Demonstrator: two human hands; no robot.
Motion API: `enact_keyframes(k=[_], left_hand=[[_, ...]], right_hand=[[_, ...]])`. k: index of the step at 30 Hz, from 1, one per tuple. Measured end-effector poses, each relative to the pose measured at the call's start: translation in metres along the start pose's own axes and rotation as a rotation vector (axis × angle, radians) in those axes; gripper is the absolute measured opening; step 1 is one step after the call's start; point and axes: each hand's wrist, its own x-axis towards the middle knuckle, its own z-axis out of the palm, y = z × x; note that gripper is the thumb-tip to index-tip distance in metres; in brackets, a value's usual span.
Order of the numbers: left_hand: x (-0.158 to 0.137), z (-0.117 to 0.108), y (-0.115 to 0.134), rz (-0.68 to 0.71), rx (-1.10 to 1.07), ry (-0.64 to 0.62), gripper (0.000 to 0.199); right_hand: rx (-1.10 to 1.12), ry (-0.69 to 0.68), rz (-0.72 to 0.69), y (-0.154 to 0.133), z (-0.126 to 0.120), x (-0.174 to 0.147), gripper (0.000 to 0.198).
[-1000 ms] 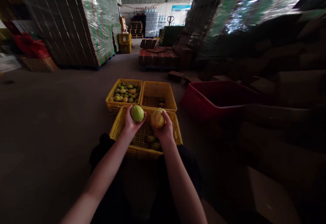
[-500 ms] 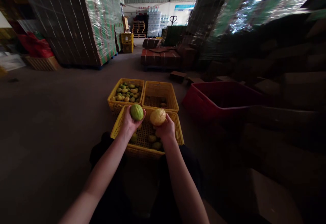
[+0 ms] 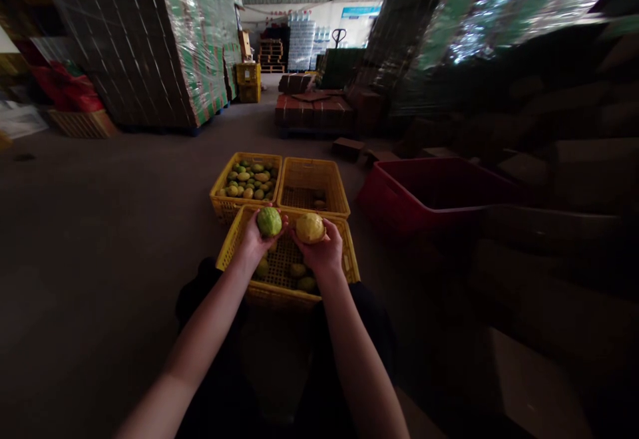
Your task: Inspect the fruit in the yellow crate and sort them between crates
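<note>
My left hand (image 3: 254, 239) is closed around a round green fruit (image 3: 269, 222) with a streaked, ridged skin. Cupped in my right hand (image 3: 325, 247) is a pale yellow fruit (image 3: 310, 228); its exact kind I cannot tell. Both fruits are held side by side, apart from each other, above the near yellow plastic crate (image 3: 353, 257). Several green and yellowish fruits (image 3: 305, 284) lie on that crate's slotted bottom, partly hidden by my hands and forearms.
Behind stand two more yellow crates: the left one (image 3: 214, 194) holds many fruits, the right one (image 3: 344, 193) only a few. A red bin (image 3: 414, 204) is at the right, near cardboard pieces (image 3: 348, 147). Wrapped box stacks (image 3: 192, 40) rise farther back.
The green fruit has turned slightly in my left hand. In my right hand the yellow fruit has rolled to show another side, and the fingers have spread beneath it.
</note>
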Motion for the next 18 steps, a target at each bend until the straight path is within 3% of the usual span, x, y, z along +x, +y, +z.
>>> enact_keyframes(k=[4,11,18], left_hand=[[-0.0021,0.0043,0.0003,-0.013,-0.029,0.075,0.033],[-0.0064,0.008,0.001,-0.045,0.014,-0.023,0.026],[-0.0037,0.0063,-0.0032,-0.05,0.08,-0.09,0.036]], right_hand=[[0.019,0.036,0.028,0.0006,0.0012,0.002,0.015],[0.004,0.029,0.077,0.0008,-0.0003,0.0058,0.023],[0.004,-0.043,0.081,-0.0023,0.0012,0.0,0.031]])
